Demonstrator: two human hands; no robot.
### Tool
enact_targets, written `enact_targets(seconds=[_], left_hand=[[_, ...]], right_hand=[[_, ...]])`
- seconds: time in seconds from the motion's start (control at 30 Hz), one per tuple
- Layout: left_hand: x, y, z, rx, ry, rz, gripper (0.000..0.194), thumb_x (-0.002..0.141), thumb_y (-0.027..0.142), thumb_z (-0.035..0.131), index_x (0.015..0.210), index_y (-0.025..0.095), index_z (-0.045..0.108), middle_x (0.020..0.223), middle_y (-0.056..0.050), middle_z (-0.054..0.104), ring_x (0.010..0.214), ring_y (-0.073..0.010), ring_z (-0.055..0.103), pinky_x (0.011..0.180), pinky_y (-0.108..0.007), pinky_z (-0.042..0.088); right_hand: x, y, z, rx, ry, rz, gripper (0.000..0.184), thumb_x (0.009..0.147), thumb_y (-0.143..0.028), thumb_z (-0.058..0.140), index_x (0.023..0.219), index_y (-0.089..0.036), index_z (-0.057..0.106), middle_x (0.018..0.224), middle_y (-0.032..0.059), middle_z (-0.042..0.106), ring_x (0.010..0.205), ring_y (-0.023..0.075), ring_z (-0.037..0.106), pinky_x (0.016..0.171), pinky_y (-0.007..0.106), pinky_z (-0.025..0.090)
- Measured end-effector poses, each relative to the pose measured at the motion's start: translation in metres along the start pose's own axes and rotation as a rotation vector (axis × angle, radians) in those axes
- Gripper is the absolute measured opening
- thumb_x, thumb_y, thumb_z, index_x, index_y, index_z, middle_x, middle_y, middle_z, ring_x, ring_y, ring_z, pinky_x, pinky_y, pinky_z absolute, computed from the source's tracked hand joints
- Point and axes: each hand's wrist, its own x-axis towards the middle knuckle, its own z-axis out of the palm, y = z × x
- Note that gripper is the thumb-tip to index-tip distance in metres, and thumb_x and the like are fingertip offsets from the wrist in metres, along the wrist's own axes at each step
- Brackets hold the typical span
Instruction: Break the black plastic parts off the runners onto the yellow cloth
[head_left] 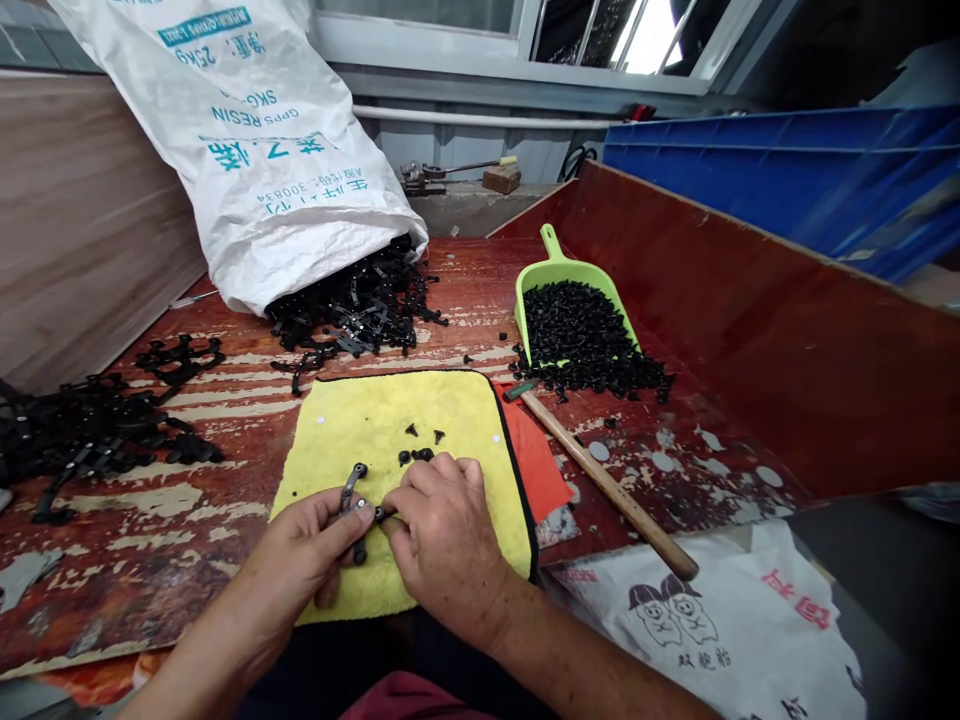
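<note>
My left hand (319, 545) pinches a small black plastic bracket (352, 490) over a yellow cloth (375, 420). My right hand (442, 530) is closed beside it, its fingertips pressing a small black screw (381, 515) against the bracket's lower end. A few loose black screws (421, 446) lie on the cloth just beyond my fingers.
A green scoop (559, 275) of black screws spills a pile onto the worn red table. A wooden-handled hammer (607, 485) lies to the right. A white sack (262, 140) spills black brackets (352, 305); more brackets (90, 430) are heaped at left. Blue crates (787, 170) stand behind a board.
</note>
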Motion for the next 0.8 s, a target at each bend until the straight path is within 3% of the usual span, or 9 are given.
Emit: enact_targets(seconds=[0.23,0.4,0.67,0.8], left_hand=[[0.005,0.005,-0.001,0.071,-0.034,-0.052,0.049,0.064,0.06,0.077,0.063,0.017,0.054,0.048,0.009,0.044,0.032,-0.0022,0.029,0.032,-0.016,0.024],[0.005,0.009,-0.005,0.088,-0.082,-0.073,0.04,0.07,0.052,0.077,0.068,0.015,0.06,0.05,0.008,0.047,0.033,-0.0019,0.029,0.034,-0.016,0.025],[0.003,0.011,-0.001,0.059,0.0,-0.091,0.04,0.064,0.05,0.08,0.07,0.016,0.059,0.046,0.01,0.042,0.032,-0.0005,0.02,0.035,-0.015,0.014],[0.002,0.011,0.002,0.079,0.031,-0.058,0.035,0.063,0.045,0.079,0.069,0.017,0.06,0.047,0.009,0.044,0.031,-0.0006,0.021,0.036,-0.015,0.015]], right_hand=[[0.0,0.004,0.001,0.005,0.017,-0.005,0.002,0.084,-0.022,0.066,0.085,-0.022,0.064,0.091,0.0018,0.059,0.094,0.0218,0.044,0.082,0.04,0.028],[-0.001,0.005,0.001,-0.003,0.025,-0.027,0.003,0.084,-0.024,0.066,0.084,-0.021,0.065,0.091,0.002,0.059,0.095,0.022,0.045,0.083,0.041,0.028],[-0.001,0.006,-0.002,0.006,0.035,-0.036,0.004,0.086,-0.025,0.065,0.084,-0.022,0.066,0.091,0.0021,0.061,0.096,0.0223,0.045,0.083,0.041,0.028],[-0.002,0.006,0.002,0.012,0.043,-0.038,0.004,0.087,-0.025,0.065,0.086,-0.022,0.067,0.093,0.0024,0.062,0.097,0.0224,0.046,0.085,0.042,0.029]])
